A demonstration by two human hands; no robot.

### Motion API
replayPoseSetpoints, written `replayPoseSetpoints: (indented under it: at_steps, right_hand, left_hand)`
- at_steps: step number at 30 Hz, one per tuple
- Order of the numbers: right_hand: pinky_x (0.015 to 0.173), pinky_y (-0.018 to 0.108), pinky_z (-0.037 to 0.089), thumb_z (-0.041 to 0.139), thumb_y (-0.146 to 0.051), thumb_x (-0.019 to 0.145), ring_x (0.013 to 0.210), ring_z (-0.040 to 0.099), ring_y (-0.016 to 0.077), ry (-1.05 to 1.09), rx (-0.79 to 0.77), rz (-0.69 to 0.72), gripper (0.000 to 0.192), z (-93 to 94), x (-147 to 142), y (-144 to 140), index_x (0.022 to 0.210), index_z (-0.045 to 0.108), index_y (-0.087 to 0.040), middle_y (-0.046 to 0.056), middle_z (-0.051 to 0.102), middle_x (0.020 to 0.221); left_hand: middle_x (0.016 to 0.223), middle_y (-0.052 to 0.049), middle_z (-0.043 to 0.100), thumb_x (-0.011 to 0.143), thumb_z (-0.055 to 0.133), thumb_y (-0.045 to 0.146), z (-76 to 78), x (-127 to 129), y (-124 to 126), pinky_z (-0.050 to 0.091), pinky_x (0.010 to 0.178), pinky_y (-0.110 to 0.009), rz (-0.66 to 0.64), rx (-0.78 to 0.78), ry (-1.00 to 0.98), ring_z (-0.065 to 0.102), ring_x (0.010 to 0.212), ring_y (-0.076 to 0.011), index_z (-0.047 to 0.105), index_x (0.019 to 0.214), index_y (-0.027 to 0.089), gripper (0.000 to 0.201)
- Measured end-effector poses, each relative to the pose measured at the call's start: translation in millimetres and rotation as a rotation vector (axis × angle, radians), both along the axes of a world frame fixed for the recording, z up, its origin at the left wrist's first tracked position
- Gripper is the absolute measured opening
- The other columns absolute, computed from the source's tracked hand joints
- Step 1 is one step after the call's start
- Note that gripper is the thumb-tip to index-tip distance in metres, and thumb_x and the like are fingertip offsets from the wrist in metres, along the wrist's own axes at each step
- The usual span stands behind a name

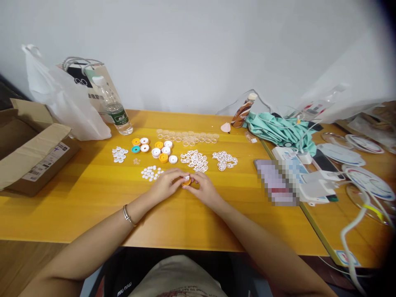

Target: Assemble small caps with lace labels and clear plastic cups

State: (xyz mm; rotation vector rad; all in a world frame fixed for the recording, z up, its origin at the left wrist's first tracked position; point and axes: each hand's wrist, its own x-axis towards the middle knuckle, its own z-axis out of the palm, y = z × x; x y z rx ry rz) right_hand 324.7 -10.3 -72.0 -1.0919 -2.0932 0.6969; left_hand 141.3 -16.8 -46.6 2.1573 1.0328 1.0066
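Orange cap point(187, 181) sits between both hands, low on the yellow table point(93, 198), right in front of the person. It looks small, round and hard, like plastic. It is likely very light and a bit slippery, so it could pop out of the fingers. The best place to hold it seems to be by its round edge, with a thumb and a finger on each side. A small white piece point(187, 177) sits on top of it. That piece looks thin and could bend or snap if pushed too hard.

The left hand point(165, 183) curls its fingers close around the cap from one side. The right hand point(202, 187) does the same from the other side. The fingertips of both hands are pinched in tight and touch the cap. A bracelet point(128, 215) is on the left wrist.

Behind the hands lie more caps point(163, 150), some orange, some white, one teal. Beside them are heaps of white discs point(194, 160) with holes, and a heap of white buttons point(150, 173). A row of clear rings point(187, 137) lies farther back. A water bottle point(115, 108), a white bag point(62, 99) and a box point(31, 152) stand on the left side.
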Motion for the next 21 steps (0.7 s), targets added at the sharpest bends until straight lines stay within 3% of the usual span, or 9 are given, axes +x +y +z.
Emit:
replayPoseSetpoints:
  at_steps: [6, 21]
  right_hand:
    - [0.073, 0.031, 0.042, 0.066, -0.032, 0.077, 0.078, 0.052, 0.0176, -0.002, -0.01, 0.006, 0.016, -1.8, 0.1, 0.9, 0.086, 0.062, -0.02, 0.002, 0.055, 0.077]
    - [0.072, 0.031, 0.043, 0.066, -0.03, 0.077, 0.078, 0.052, 0.0174, -0.006, -0.012, -0.014, 0.02, -1.2, -0.4, 1.1, 0.093, 0.063, -0.019, 0.002, 0.056, 0.078]
  left_hand:
    - [0.092, -0.006, 0.069, 0.086, 0.055, 0.023, -5.9, -1.5, 6.3, 0.049, 0.08, -0.03, -0.007, -0.07, -0.048, 0.063, 0.085, -0.0172, 0.068, 0.098, 0.019, 0.018]
    - [0.094, -0.007, 0.067, 0.087, 0.053, 0.027, -5.5, -3.6, 7.5, 0.048, 0.083, -0.032, -0.064, -0.046, -0.009, 0.061, 0.089, -0.0176, 0.066, 0.095, 0.018, 0.017]
